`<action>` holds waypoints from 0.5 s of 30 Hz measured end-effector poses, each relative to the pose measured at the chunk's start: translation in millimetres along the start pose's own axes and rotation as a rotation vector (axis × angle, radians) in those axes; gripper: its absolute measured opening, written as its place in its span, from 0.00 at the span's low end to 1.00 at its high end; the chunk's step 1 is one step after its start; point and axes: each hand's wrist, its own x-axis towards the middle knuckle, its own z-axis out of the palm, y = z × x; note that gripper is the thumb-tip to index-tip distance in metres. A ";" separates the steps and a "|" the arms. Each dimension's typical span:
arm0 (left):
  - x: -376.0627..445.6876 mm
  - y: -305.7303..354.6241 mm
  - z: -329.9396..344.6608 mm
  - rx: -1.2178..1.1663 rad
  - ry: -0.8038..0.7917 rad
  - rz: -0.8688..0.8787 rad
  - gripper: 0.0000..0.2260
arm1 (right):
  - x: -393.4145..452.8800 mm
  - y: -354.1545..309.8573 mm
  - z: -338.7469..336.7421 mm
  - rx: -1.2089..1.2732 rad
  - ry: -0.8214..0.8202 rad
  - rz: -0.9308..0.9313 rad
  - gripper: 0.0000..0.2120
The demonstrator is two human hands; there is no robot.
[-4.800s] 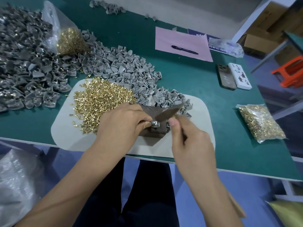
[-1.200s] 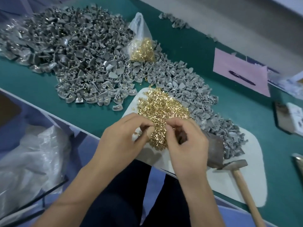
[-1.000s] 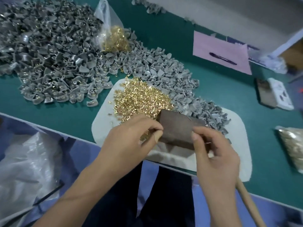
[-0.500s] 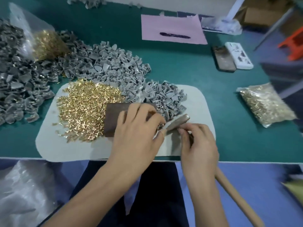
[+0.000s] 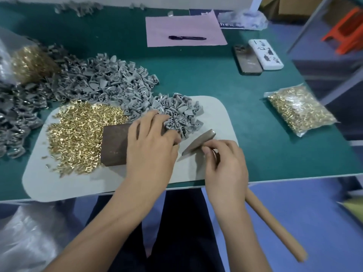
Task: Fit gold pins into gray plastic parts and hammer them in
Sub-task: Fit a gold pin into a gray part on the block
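Evidently the left hand (image 5: 151,146) lies fingers-straight across the brown block (image 5: 115,144), reaching the gray plastic parts (image 5: 180,112) just behind it; gold pins (image 5: 78,134) lie left of it; the right hand (image 5: 222,160) pinches the hammer (image 5: 198,141) near its head; parts look stiff and light, pins tiny and slippery, best pinched at the tips

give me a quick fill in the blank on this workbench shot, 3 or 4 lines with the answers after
1. The black pen lies on a sheet of ____ paper.
2. The right hand grips a ____ just below its metal head.
3. The left hand rests on a ____ block on the pale mat.
4. The loose gold pins lie to the ____ of that block.

Answers: pink; hammer; brown; left
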 end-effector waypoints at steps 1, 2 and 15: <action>-1.5 -0.5 -2.7 -0.067 0.035 0.000 0.04 | 0.7 0.4 -0.9 0.016 -0.011 -0.001 0.05; -3.2 -1.5 -7.3 -0.149 0.081 -0.009 0.04 | 0.9 0.7 -1.9 0.026 -0.019 -0.004 0.05; -14.0 -79.0 -35.9 -0.608 -0.031 -0.284 0.06 | -15.4 -22.1 -1.7 0.468 0.034 -0.006 0.07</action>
